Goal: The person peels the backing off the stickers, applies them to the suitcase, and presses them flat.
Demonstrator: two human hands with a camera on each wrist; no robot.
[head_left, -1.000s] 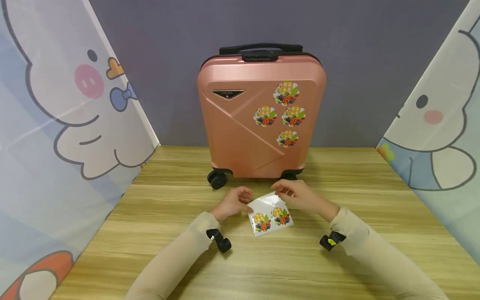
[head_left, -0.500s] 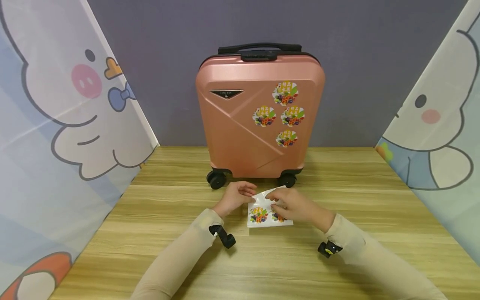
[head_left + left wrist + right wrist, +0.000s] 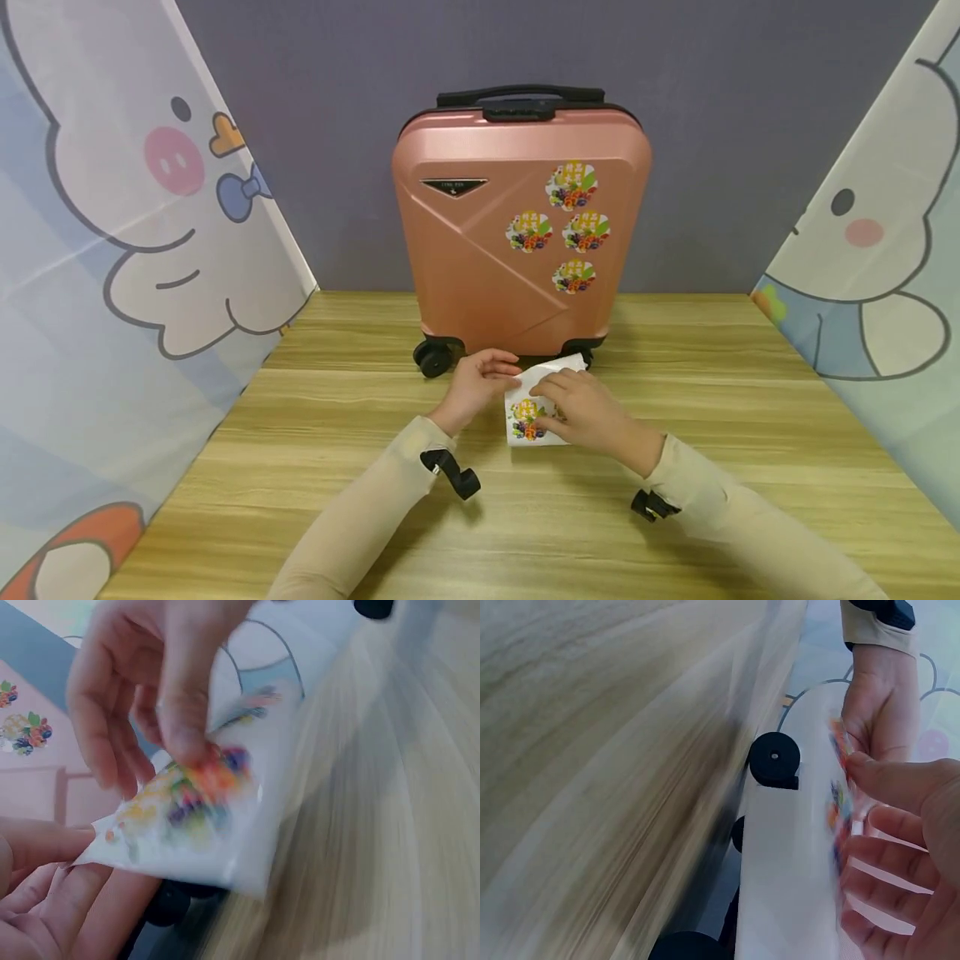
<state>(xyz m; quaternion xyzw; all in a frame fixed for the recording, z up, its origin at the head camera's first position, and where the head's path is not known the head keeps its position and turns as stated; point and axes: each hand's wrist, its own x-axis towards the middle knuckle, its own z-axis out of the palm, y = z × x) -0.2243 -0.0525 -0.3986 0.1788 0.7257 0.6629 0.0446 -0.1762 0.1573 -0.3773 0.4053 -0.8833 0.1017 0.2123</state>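
A white sheet of round fruit stickers [image 3: 536,375] is held up off the table, slightly tilted, before the suitcase. My left hand [image 3: 478,387] pinches its left edge between thumb and fingers, plain in the left wrist view. Over the sheet's printed face lies my right hand [image 3: 592,414], fingers loosely bent. Its thumb [image 3: 185,735] touches a fruit sticker [image 3: 202,787], which is blurred; the other fingers are apart from the thumb. In the right wrist view the sheet's white back [image 3: 787,877] shows. One sticker is partly hidden behind the right hand.
An upright pink suitcase [image 3: 480,283] with black wheels [image 3: 433,358] stands behind the hands, several fruit stickers [image 3: 572,186] on its right half. Wooden table [image 3: 360,358] lies beneath. Cartoon-printed panels [image 3: 180,250] flank both sides; a grey wall [image 3: 322,142] is behind.
Both hands have lifted the sheet and carried it toward the suitcase. The right hand has come from the sheet's upper edge to over its printed face, covering the right sticker.
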